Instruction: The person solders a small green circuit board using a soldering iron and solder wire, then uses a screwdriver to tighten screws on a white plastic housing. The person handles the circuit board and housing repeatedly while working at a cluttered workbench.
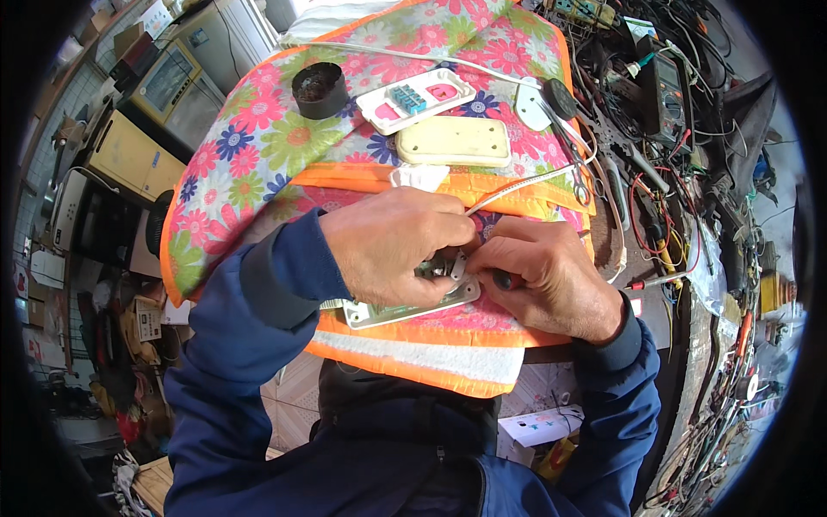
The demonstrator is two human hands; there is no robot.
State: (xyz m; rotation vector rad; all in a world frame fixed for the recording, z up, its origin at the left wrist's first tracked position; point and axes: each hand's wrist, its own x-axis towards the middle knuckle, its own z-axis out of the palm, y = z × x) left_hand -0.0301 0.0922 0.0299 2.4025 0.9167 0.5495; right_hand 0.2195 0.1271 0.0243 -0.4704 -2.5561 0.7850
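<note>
Clamping left hand (398, 244) over open white rectangular plastic casing (405, 314), right hand (547, 269) around rounded red-black handle (506, 279). Probably light, stiff; best gripped by rim.

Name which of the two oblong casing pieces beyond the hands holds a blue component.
The farther one, the white shell; the nearer, pale yellow piece shows nothing blue.

And there, far left on the cloth (207, 228), a cup (320, 91); right of that, a casing (466, 92) with blocks (407, 100) inside; just nearer, a cover (454, 142). Now near: case (379, 317) on cloth, left hand (392, 246) over it, right hand (556, 276) at its right end. Scissors (581, 190) right, meter (670, 102) farther right.
</note>
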